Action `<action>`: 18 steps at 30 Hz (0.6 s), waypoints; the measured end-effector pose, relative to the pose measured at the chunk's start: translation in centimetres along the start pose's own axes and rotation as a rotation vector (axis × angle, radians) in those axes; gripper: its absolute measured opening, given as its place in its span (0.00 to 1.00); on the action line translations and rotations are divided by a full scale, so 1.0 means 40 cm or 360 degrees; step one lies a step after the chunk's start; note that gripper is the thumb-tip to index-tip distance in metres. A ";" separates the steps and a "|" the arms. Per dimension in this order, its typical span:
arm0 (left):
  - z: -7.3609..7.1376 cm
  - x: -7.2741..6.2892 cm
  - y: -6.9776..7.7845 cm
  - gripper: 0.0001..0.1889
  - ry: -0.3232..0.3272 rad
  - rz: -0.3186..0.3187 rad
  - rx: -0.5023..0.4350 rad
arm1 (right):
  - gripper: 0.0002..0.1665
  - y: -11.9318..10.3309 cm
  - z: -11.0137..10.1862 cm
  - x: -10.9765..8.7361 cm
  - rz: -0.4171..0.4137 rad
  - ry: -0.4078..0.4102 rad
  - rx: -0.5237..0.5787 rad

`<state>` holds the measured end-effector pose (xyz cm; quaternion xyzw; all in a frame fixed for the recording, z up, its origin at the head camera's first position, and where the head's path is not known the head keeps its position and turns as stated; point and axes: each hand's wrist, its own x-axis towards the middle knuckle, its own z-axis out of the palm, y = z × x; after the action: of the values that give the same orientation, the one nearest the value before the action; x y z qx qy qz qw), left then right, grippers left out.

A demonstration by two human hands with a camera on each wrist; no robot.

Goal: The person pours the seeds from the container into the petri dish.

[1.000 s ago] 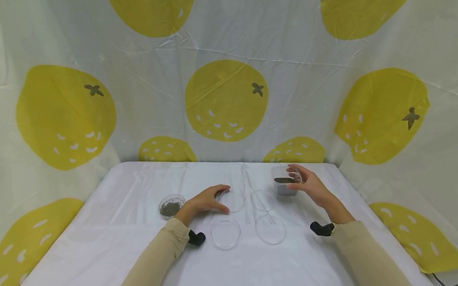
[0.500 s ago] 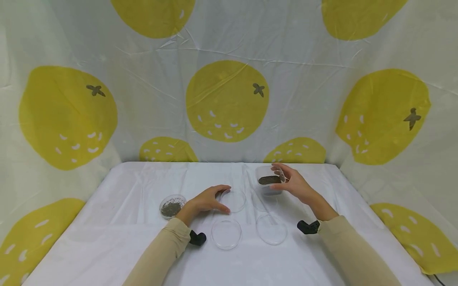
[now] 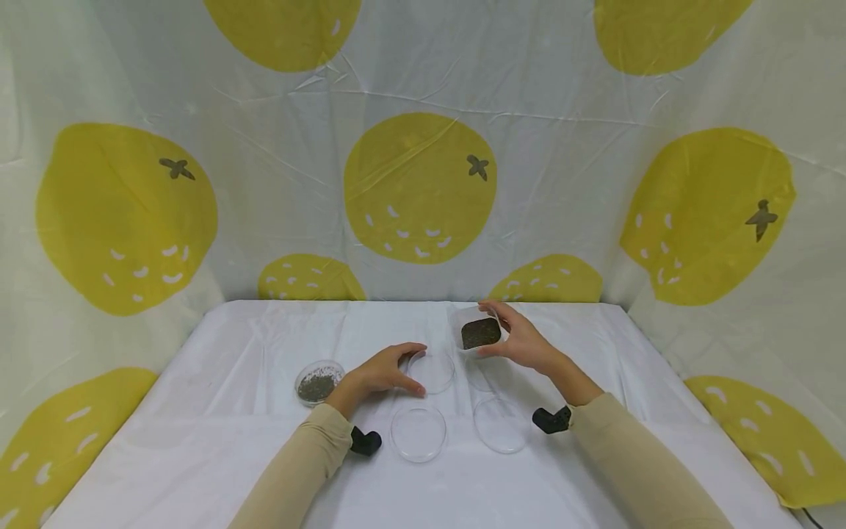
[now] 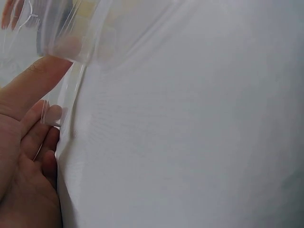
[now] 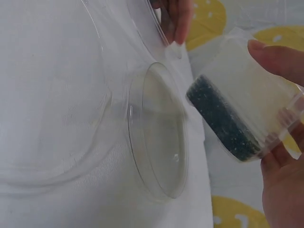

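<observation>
My right hand grips a clear plastic tub, thumb on one side and fingers on the other. Dark granular material lies in the tub, which tips leftward above the table's far part. Below it a clear petri dish is partly covered in the head view. My left hand holds the left side of another clear petri dish between thumb and fingers. In the left wrist view, the thumb overlaps clear plastic, and a fingertip shows through its edge.
Left of my left hand stands a petri dish with dark grains in it. Two clear round dishes lie nearer me, one at the middle and one to its right. A lemon-print curtain hangs behind the white-covered table.
My right hand has carried the tub leftward from the right side and tipped it, so more of the dark material's surface shows. The left hand and its dish stay in place.
</observation>
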<state>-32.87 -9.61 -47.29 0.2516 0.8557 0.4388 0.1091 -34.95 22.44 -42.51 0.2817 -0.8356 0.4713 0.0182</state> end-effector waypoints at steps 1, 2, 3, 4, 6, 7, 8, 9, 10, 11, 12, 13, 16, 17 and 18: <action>-0.001 0.000 0.001 0.47 -0.0003 -0.0001 -0.0002 | 0.54 -0.002 0.004 0.004 -0.0014 -0.0002 -0.0027; -0.001 0.001 0.001 0.47 -0.0007 0.0000 -0.0004 | 0.55 -0.005 0.009 0.007 -0.0029 -0.0009 -0.0048; -0.001 0.002 0.001 0.47 -0.0011 0.0001 -0.0015 | 0.55 -0.008 0.012 0.010 -0.0046 -0.0010 -0.0075; -0.001 0.002 0.000 0.47 -0.0016 -0.0001 -0.0028 | 0.55 -0.009 0.016 0.013 -0.0057 -0.0010 -0.0102; -0.002 0.001 0.000 0.47 -0.0019 -0.0005 -0.0049 | 0.56 -0.017 0.023 0.018 -0.0096 -0.0001 -0.0167; -0.002 0.001 -0.001 0.47 -0.0021 -0.0005 -0.0058 | 0.56 -0.021 0.027 0.020 -0.0113 0.0002 -0.0194; -0.002 0.002 -0.001 0.47 -0.0022 -0.0006 -0.0063 | 0.56 -0.023 0.031 0.023 -0.0129 0.0003 -0.0228; -0.002 0.002 -0.002 0.47 -0.0022 -0.0009 -0.0069 | 0.56 -0.024 0.035 0.025 -0.0143 0.0004 -0.0260; -0.002 0.002 -0.002 0.47 -0.0023 -0.0012 -0.0071 | 0.56 -0.026 0.038 0.027 -0.0151 0.0002 -0.0289; -0.002 0.002 -0.002 0.47 -0.0021 -0.0012 -0.0071 | 0.57 -0.026 0.042 0.029 -0.0162 -0.0001 -0.0311; -0.002 0.004 -0.004 0.47 -0.0021 -0.0009 -0.0071 | 0.57 -0.026 0.046 0.032 -0.0168 -0.0008 -0.0325; -0.002 0.004 -0.005 0.47 -0.0021 -0.0007 -0.0069 | 0.57 -0.027 0.049 0.034 -0.0175 -0.0014 -0.0333; -0.001 0.007 -0.009 0.47 -0.0022 0.0007 -0.0067 | 0.57 -0.030 0.058 0.040 -0.0204 -0.0030 -0.0356; -0.001 0.007 -0.011 0.47 -0.0021 0.0010 -0.0061 | 0.57 -0.031 0.061 0.041 -0.0223 -0.0036 -0.0358; -0.001 0.007 -0.012 0.47 -0.0020 0.0012 -0.0056 | 0.57 -0.032 0.064 0.043 -0.0242 -0.0042 -0.0367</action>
<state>-33.30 -9.72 -47.65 0.2555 0.8462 0.4526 0.1174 -35.18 19.10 -42.43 0.3465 -0.8605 0.3658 0.0753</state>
